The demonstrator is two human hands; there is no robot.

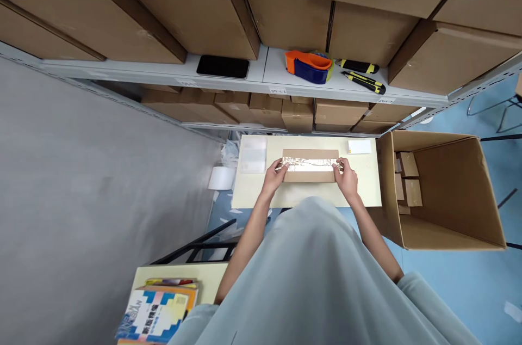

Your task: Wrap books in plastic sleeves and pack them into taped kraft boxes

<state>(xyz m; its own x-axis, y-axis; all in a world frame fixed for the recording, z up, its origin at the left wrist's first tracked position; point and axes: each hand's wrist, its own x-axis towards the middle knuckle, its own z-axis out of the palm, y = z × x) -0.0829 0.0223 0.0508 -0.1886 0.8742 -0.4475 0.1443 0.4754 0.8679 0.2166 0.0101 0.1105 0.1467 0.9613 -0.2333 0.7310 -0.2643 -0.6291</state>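
Note:
A small brown cardboard box [310, 177] lies on the pale yellow table [253, 192]. Along its top runs a wide, glossy strip that looks like clear packing tape [310, 164], bright with reflected light. My left hand [274, 177] grips the box's left end, thumb on top over the strip's end. At the opposite end my right hand [347, 178] holds it the same way, fingers curled around the side. The undersides of the fingers are hidden.
An open carton [452, 192] with several small boxes stands right of the table. A white box [359, 147] and a clear plastic stack [253, 154] lie on the table. The shelf ahead carries a phone [223, 67], a tape dispenser [310, 66] and utility knives [364, 82].

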